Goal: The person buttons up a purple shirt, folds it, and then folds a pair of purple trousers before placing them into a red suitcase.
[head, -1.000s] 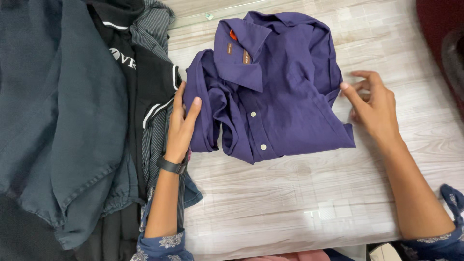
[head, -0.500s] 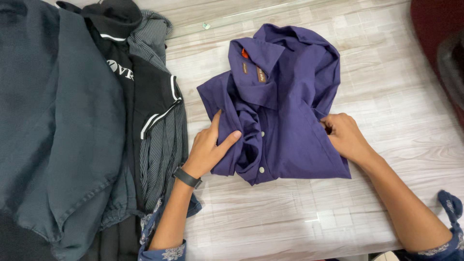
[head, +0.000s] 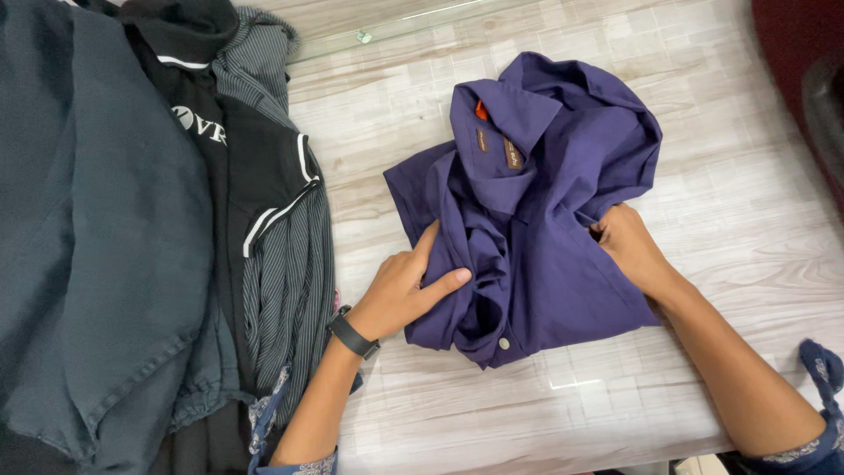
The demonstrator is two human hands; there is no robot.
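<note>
Both hands are on the purple shirt [head: 563, 237], which lies bunched up on the pale wood table [head: 492, 396]; the left hand [head: 406, 290] lies flat on the shirt's left edge, fingers spread and pressing the cloth down; the right hand [head: 626, 246] is tucked into a fold on the shirt's right side, and it looks closed on the cloth, though the fingertips are hidden, so I cannot tell for sure.

To do this well, I think the flat hand should hold the shirt down while the other one works the fold, so the cloth does not slide; the collar [head: 505, 123] at the top of the shirt is rumpled, and the front with the white button [head: 505, 344] is wrinkled, so smoothing with flat palms would help.

Left of the shirt is a pile of dark clothes [head: 132, 220], near the left hand but not touching the shirt; below and to the right of the shirt the table is bare; far to the right of the shirt a dark red thing [head: 796, 53] sits at the table's edge.
</note>
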